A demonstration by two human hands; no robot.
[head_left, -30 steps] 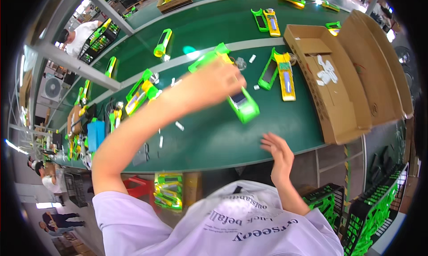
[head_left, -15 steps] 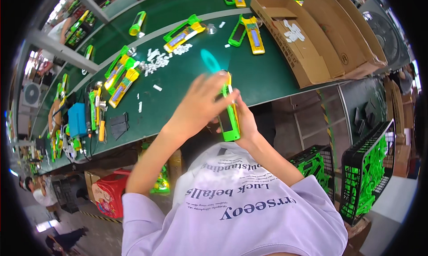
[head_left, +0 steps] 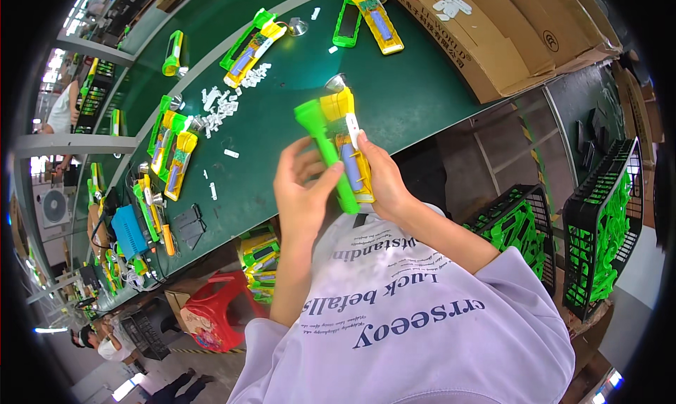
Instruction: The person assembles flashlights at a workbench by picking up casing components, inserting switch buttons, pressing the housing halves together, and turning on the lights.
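My left hand (head_left: 299,186) grips a green flashlight shell half (head_left: 325,142), lifted off to the left and blurred a little by motion. In my right hand (head_left: 384,175) is the yellow flashlight half (head_left: 339,107), its inside facing up. A circuit board and a purple-blue battery (head_left: 349,166) lie in that half. A white strip runs along its edge by my right thumb, and a clear reflector (head_left: 336,83) sits at its far end. Both halves are apart, held over the bench's near edge.
On the green bench (head_left: 271,150) lie several opened flashlights (head_left: 253,48), a heap of small white parts (head_left: 220,108), black pieces (head_left: 189,224) and a blue box (head_left: 129,229). A cardboard box (head_left: 486,59) stands far right. Black crates (head_left: 569,256) of green shells and a red stool (head_left: 218,312) are below.
The green shell has come away from the yellow half, opening the flashlight. The bright cyan light spot on the bench is gone. My view has shifted, with the bench things now farther left and up.
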